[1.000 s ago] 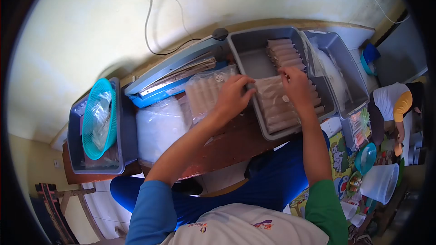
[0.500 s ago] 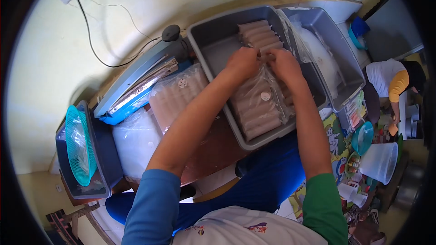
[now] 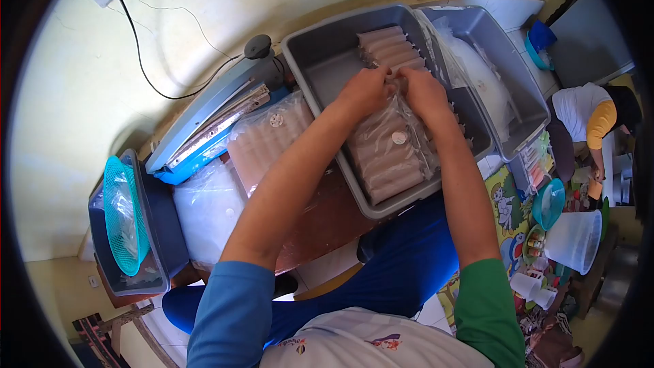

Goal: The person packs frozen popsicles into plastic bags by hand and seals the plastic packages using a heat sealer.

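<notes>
A clear plastic bag (image 3: pixel 390 153) with several brown tubes in it lies in the front of a grey tub (image 3: pixel 320 105). My left hand (image 3: pixel 368 90) pinches the gathered top of this bag. Close beside it, my right hand (image 3: pixel 421 88) has its fingers closed on the same bag top. Behind my hands, loose brown tubes (image 3: pixel 390 46) lie in a row in the tub. A second bag of tubes (image 3: pixel 266 140) rests on the table to the left of the tub.
A sealing machine (image 3: pixel 211 126) stands by the wall, near a stack of clear bags (image 3: pixel 208 208). At the far left, a teal basket (image 3: pixel 126 215) leans in a dark tub (image 3: pixel 163 232). Another grey tub (image 3: pixel 524 105) is at the right. Another person (image 3: pixel 586 116) bends over farther right.
Both hands have come together and closed on the bag's top, which is now gathered up. The view has shifted, so the tubs sit further left and higher.
</notes>
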Motion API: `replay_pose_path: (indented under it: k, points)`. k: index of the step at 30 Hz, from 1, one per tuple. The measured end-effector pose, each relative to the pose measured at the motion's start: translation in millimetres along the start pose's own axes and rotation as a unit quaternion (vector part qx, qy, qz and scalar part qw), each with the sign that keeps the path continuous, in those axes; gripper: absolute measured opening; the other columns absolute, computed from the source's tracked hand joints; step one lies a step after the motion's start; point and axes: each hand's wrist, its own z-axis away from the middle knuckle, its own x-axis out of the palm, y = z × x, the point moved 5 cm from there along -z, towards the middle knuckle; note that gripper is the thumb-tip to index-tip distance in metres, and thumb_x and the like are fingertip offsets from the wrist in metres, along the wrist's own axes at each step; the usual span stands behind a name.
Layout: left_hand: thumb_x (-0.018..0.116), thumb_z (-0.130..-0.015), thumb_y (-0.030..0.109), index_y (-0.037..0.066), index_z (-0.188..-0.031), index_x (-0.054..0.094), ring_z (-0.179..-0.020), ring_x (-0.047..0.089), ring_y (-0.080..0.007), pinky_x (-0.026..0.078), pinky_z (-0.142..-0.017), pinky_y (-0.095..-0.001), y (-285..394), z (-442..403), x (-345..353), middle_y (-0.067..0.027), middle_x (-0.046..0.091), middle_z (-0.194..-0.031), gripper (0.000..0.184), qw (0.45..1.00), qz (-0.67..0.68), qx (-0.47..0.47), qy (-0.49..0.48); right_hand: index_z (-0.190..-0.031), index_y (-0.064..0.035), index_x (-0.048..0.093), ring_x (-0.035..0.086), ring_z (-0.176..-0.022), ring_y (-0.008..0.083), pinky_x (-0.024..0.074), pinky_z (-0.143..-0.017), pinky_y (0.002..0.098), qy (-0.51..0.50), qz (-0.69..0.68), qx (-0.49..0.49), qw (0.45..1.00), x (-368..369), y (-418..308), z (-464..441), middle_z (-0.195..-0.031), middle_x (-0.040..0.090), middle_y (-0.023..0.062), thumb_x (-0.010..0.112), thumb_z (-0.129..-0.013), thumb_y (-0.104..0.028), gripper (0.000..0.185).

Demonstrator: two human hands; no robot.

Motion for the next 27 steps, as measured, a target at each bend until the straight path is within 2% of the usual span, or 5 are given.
replay_pose_path:
  k: [6, 11, 15, 20, 27]
  points:
    - [0.070, -0.086, 0.017, 0.002, -0.114, 0.060, -0.086, 0.069, -0.0343, 0.054, -0.079, -0.0379, 27, 9, -25, -0.0190, 0.071, -0.093, 0.033, 0.996, 0.060, 0.034, 0.065, -0.117, -0.0155, 0.065, 0.062, -0.096, 0.0420, 0.0511, -0.078, 0.0479, 0.052, -0.078, -0.019, 0.995, -20, -19, 3, -0.101, 0.066, 0.0231, 0.060, -0.085, -0.008, 0.033]
    - [0.067, -0.089, 0.006, -0.002, -0.112, 0.057, -0.085, 0.069, -0.0158, 0.054, -0.074, -0.0299, 33, 27, -50, -0.0129, 0.070, -0.090, 0.027, 0.938, 0.244, 0.104, 0.224, -0.117, -0.0132, 0.065, 0.061, -0.102, 0.0318, 0.0506, -0.080, 0.0421, 0.260, -0.089, -0.199, 0.941, -51, -49, 26, -0.105, 0.063, 0.0155, 0.064, -0.084, -0.011, 0.032]
    - [0.063, -0.092, 0.003, -0.003, -0.115, 0.055, -0.086, 0.066, -0.0140, 0.053, -0.076, -0.0285, 21, 63, -67, -0.0093, 0.068, -0.096, 0.025, 0.903, 0.346, 0.113, 0.228, -0.120, -0.0115, 0.064, 0.058, -0.104, 0.0287, 0.0493, -0.081, 0.0394, 0.343, -0.063, -0.307, 0.886, -68, -78, 53, -0.104, 0.061, 0.0135, 0.067, -0.082, -0.009, 0.039]
    - [0.060, -0.093, 0.001, 0.000, -0.115, 0.055, -0.084, 0.063, -0.0115, 0.052, -0.075, -0.0247, 20, 145, -97, -0.0065, 0.064, -0.094, 0.023, 0.862, 0.461, 0.062, 0.201, -0.122, -0.0076, 0.060, 0.062, -0.096, 0.0340, 0.0508, -0.082, 0.0414, 0.197, -0.185, -0.368, 0.890, -57, -124, 87, -0.103, 0.063, 0.0164, 0.067, -0.081, -0.008, 0.042]
    - [0.061, -0.094, 0.003, 0.000, -0.121, 0.054, -0.085, 0.064, -0.0130, 0.052, -0.076, -0.0258, -20, 273, -113, -0.0066, 0.064, -0.094, 0.028, 0.878, 0.444, -0.054, 0.170, -0.122, -0.0037, 0.056, 0.062, -0.099, 0.0395, 0.0509, -0.083, 0.0426, 0.007, -0.303, -0.366, 0.880, -8, -187, 149, -0.107, 0.063, 0.0194, 0.068, -0.079, -0.004, 0.045]
